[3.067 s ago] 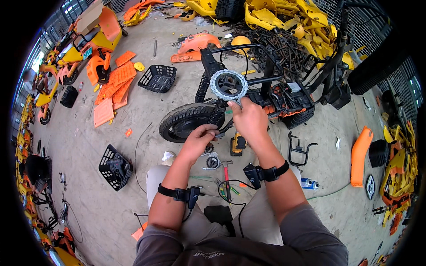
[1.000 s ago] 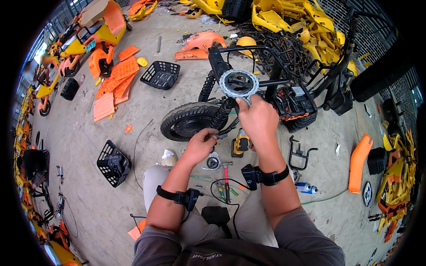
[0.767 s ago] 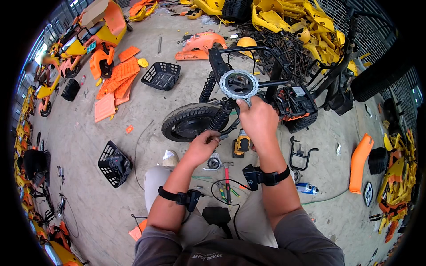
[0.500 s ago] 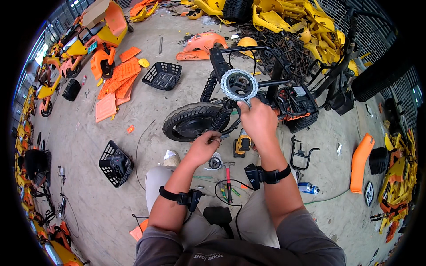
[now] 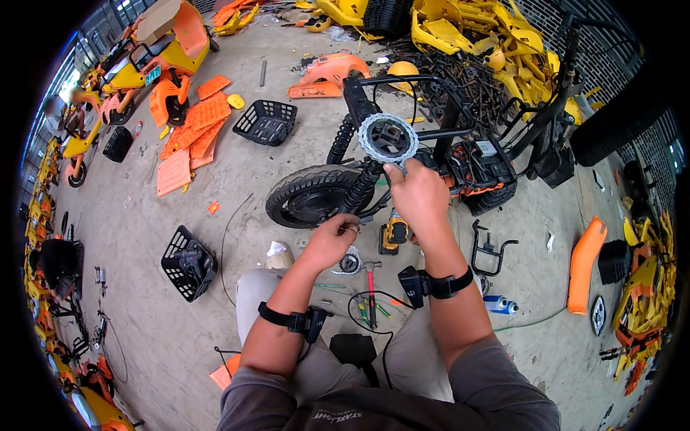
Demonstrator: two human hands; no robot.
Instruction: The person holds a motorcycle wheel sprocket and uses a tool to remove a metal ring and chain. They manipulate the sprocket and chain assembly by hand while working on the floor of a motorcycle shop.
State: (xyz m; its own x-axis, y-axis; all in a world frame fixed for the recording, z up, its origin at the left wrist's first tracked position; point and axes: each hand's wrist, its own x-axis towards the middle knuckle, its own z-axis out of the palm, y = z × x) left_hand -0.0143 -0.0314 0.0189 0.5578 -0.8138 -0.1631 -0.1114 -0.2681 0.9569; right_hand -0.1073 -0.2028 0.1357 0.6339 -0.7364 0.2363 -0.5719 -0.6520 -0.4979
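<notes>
Fingers closed, my right hand [image 5: 420, 192] grips the lower edge of a silver toothed sprocket [image 5: 376, 155] with a dark middle. The sprocket is in front of the rear of a stripped black scooter frame [image 5: 431, 134]. My left hand [image 5: 332, 237] is closed low beside the hub of the scooter's black wheel [image 5: 298, 179], near the foot of a shock absorber [image 5: 363, 188]. What its fingers hold is hidden. A yellow and black power tool [image 5: 393, 233] stands on the floor between my forearms. Closer to me lie a second toothed disc [image 5: 350, 263] and a red-handled hammer [image 5: 371, 287].
A black basket [image 5: 172, 269] with a dark power drill [image 5: 189, 264] stands to the left, another basket [image 5: 264, 123] farther off. Blue spray cans [image 5: 502, 304] and a black bracket [image 5: 491, 251] lie right. Orange panels [image 5: 192, 133], parked scooters [image 5: 169, 43] and heaped yellow panels [image 5: 496, 43] surround the area.
</notes>
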